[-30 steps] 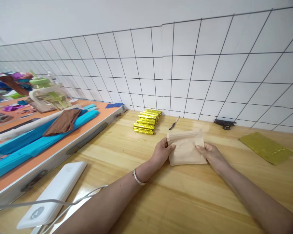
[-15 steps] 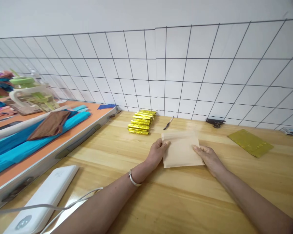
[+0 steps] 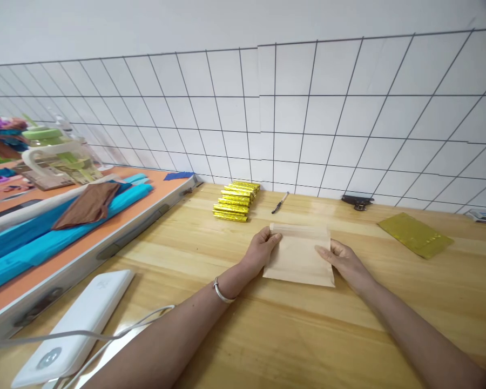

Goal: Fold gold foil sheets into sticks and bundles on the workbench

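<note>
Between my two hands is a pale beige, flat rectangular piece (image 3: 298, 258) that looks like paper or a paper bag, just over the wooden table. My left hand (image 3: 262, 248) pinches its left edge, thumb on top and fingers underneath. On the opposite edge my right hand (image 3: 342, 259) grips it the same way. The fingers beneath the piece are hidden. Beyond it stand several shiny gold foil rolls (image 3: 235, 202) in a row, and a pen (image 3: 280, 203) lies to their right.
A gold foil sheet (image 3: 415, 235) lies at the right, with a black clip (image 3: 357, 201) by the wall. At the left, a white device (image 3: 76, 324) with a cable rests beside an orange-topped board (image 3: 162, 189) holding blue and brown crepe paper (image 3: 87, 204) and a green-lidded cup (image 3: 44, 136).
The beige piece has turned slightly clockwise, its lower edge now slanting down to the right. Both hands keep their hold on it.
</note>
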Tool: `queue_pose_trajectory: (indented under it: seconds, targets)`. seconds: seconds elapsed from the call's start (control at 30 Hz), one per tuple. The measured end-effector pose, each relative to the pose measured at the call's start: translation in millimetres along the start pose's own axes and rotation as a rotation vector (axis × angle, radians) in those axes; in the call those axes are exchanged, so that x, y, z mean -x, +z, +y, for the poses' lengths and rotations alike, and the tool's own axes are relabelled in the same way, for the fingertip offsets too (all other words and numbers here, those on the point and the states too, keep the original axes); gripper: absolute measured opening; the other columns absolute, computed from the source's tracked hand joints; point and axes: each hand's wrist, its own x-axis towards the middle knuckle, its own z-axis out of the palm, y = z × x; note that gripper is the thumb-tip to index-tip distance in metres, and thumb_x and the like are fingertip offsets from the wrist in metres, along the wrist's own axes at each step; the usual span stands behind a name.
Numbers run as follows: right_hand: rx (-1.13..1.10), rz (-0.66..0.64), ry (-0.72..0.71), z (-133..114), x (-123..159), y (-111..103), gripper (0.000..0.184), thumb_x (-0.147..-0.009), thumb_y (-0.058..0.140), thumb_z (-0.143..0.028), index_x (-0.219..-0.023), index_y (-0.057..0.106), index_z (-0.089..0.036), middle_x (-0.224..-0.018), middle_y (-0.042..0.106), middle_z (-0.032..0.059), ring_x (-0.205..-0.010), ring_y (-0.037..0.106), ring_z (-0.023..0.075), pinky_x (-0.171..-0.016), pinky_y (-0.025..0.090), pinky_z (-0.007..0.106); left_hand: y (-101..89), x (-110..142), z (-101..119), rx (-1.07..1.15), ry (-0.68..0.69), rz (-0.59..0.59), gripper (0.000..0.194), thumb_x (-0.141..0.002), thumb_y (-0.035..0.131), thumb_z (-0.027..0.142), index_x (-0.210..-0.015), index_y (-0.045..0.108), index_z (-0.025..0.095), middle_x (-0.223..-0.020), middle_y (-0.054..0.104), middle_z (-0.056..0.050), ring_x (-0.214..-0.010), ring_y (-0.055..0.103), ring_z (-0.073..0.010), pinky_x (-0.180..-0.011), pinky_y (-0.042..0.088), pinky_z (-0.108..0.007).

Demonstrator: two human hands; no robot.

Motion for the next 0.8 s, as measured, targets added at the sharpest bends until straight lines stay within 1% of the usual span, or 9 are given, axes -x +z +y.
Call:
queue_pose_trajectory:
  seconds: [0.2, 0.3, 0.4, 0.47, 0.5, 0.57, 0.63, 0.7, 0.8]
  targets:
    - [0.158, 0.088, -0.074, 16, -4, 1, 0.041, -0.078, 0.052, -0.053, -0.097, 0.060, -0.017, -0.089, 0.069, 0.0057, -0.081, 0.063, 0.0216, -0.070, 0.048, 0.033, -2.2, -1, -5, -0.225, 0.032, 0.091, 0.031, -0.080, 0.052, 0.047, -0.071, 0.055, 0.017, -0.060, 0.050, 0.002, -0.061, 0.048, -0.0118, -0.058, 0.037, -0.021]
    - [0.319, 0.207, -0.099, 23, -6, 1, 0.040, -0.077, 0.052, -0.053, -0.096, 0.060, -0.019, -0.084, 0.069, 0.0039, -0.076, 0.062, 0.0208, -0.065, 0.047, 0.030, -4.7, -2, -9, -0.335, 0.038, 0.129, 0.027, -0.079, 0.055, 0.044, -0.070, 0.055, 0.019, -0.057, 0.047, 0.003, -0.061, 0.046, -0.0129, -0.061, 0.036, -0.022]
    - [0.528, 0.360, -0.095, 27, -8, -1, 0.037, -0.075, 0.056, -0.050, -0.100, 0.060, -0.024, -0.075, 0.066, 0.0013, -0.072, 0.060, 0.0211, -0.066, 0.044, 0.031, -3.6, 1, -9, -0.475, 0.071, 0.153, 0.026, -0.077, 0.059, 0.038, -0.096, 0.057, 0.021, -0.066, 0.054, 0.001, -0.070, 0.053, -0.0174, -0.070, 0.039, -0.027]
    - [0.652, 0.426, -0.072, 30, -9, -3, 0.040, -0.074, 0.057, -0.048, -0.108, 0.058, -0.026, -0.072, 0.065, 0.0015, -0.073, 0.060, 0.0230, -0.068, 0.042, 0.033, 0.6, 6, -6, -0.648, 0.225, 0.166, 0.048, -0.076, 0.060, 0.034, -0.121, 0.046, 0.021, -0.095, 0.059, -0.008, -0.093, 0.054, -0.0234, -0.084, 0.040, -0.034]
    - [0.705, 0.447, -0.057, 31, -10, -4, 0.045, -0.073, 0.058, -0.047, -0.113, 0.055, -0.026, -0.072, 0.065, 0.0024, -0.074, 0.060, 0.0243, -0.070, 0.041, 0.035, 3.6, 9, -5, -0.743, 0.334, 0.149, 0.056, -0.077, 0.058, 0.032, -0.129, 0.039, 0.019, -0.112, 0.054, -0.012, -0.107, 0.049, -0.0257, -0.091, 0.036, -0.037]
    - [0.784, 0.471, -0.022, 32, -11, -6, 0.057, -0.072, 0.059, -0.046, -0.125, 0.048, -0.025, -0.075, 0.066, 0.0049, -0.076, 0.060, 0.0268, -0.072, 0.041, 0.038, 10.5, 14, -2, -0.885, 0.522, 0.014, 0.057, -0.081, 0.053, 0.028, -0.134, 0.034, 0.018, -0.132, 0.041, -0.014, -0.123, 0.036, -0.0269, -0.102, 0.027, -0.040]
    - [0.906, 0.477, -0.006, 30, -12, -7, 0.069, -0.073, 0.058, -0.045, -0.135, 0.036, -0.023, -0.083, 0.067, 0.0084, -0.080, 0.061, 0.0287, -0.073, 0.041, 0.040, 16.6, 18, -2, -0.966, 0.597, -0.224, 0.047, -0.086, 0.046, 0.025, -0.132, 0.038, 0.021, -0.136, 0.040, -0.011, -0.127, 0.032, -0.0249, -0.106, 0.023, -0.040]
    - [1.083, 0.477, -0.068, 25, -11, -5, 0.072, -0.076, 0.055, -0.043, -0.139, 0.028, -0.019, -0.100, 0.064, 0.0137, -0.092, 0.058, 0.0310, -0.079, 0.041, 0.042, 20.2, 20, -4, -1.010, 0.587, -0.426, 0.040, -0.089, 0.039, 0.025, -0.129, 0.043, 0.024, -0.136, 0.042, -0.007, -0.129, 0.032, -0.0229, -0.107, 0.022, -0.039]
    - [1.274, 0.404, -0.304, 16, -6, 6, 0.063, -0.084, 0.046, -0.039, -0.139, 0.028, -0.013, -0.129, 0.047, 0.0182, -0.120, 0.041, 0.0314, -0.098, 0.032, 0.044, 20.8, 20, -8, -1.036, 0.540, -0.503, 0.040, -0.091, 0.035, 0.029, -0.130, 0.042, 0.025, -0.139, 0.039, -0.006, -0.132, 0.028, -0.0227, -0.108, 0.020, -0.041]
